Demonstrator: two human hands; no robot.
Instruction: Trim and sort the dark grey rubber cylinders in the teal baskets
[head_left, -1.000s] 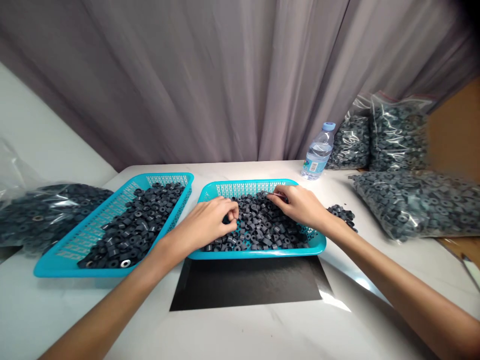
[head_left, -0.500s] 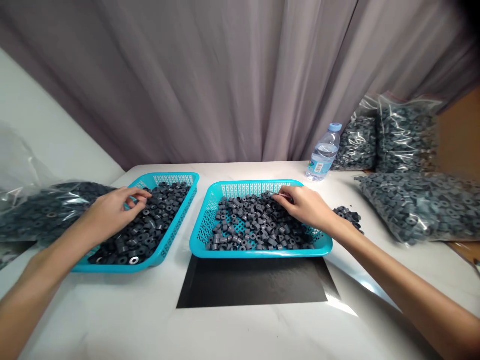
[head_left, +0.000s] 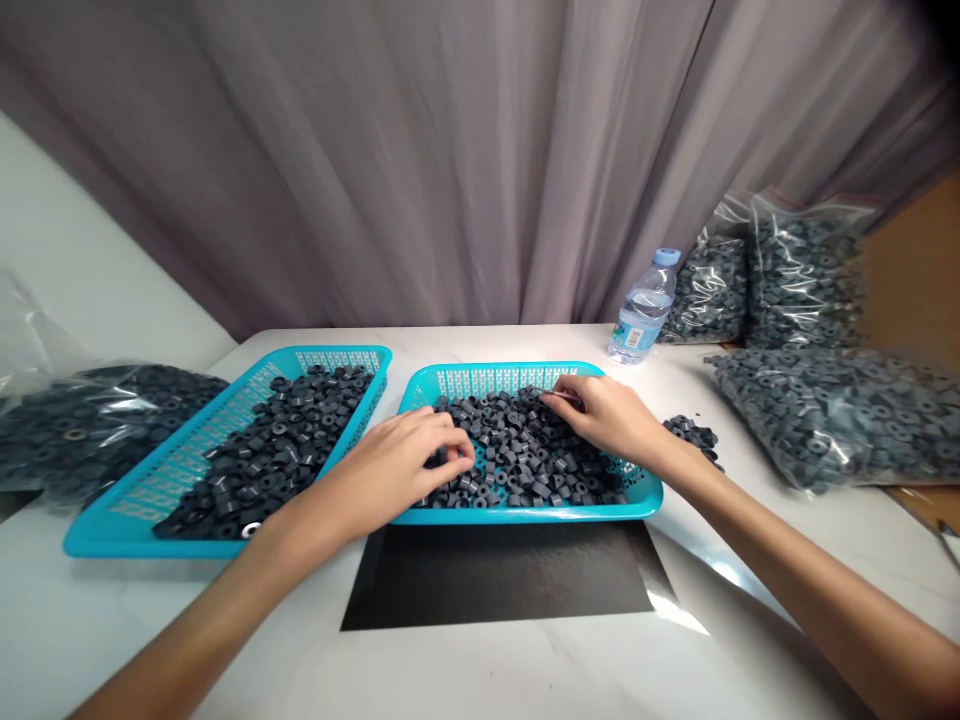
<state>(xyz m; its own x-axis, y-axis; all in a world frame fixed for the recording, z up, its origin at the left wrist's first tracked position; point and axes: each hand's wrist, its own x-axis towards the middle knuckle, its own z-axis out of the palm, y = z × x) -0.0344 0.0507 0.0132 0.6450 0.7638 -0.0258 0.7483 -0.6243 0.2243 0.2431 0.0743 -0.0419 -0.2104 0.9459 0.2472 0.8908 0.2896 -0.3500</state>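
Note:
My left hand (head_left: 409,462) hovers over the left side of the right-hand blue basket (head_left: 525,515). Its fingers are curled, with thumb and forefinger apart, and nothing shows between them. My right hand (head_left: 604,415) reaches over that basket's right rear part, pinching a thin, light tool (head_left: 561,394) that looks like tweezers. The tool's tip is near small dark grey ring-shaped plastic pieces (head_left: 517,440) heaped in the basket. Beside it on the left, another blue basket (head_left: 112,545) holds a heap of similar dark pieces (head_left: 277,445), with one pale ring (head_left: 250,530) at the front.
A black sheet (head_left: 495,580) lies under the right-hand basket. A small pile of pieces (head_left: 691,435) sits right of it. Behind stands a water bottle (head_left: 643,310). Filled clear bags stand (head_left: 806,270) and lie (head_left: 840,415) at right; another bag (head_left: 112,420) lies at left.
My left hand has moved right, from above the left basket to the left side of the right-hand basket. My right hand stays almost in place. The view has shifted slightly.

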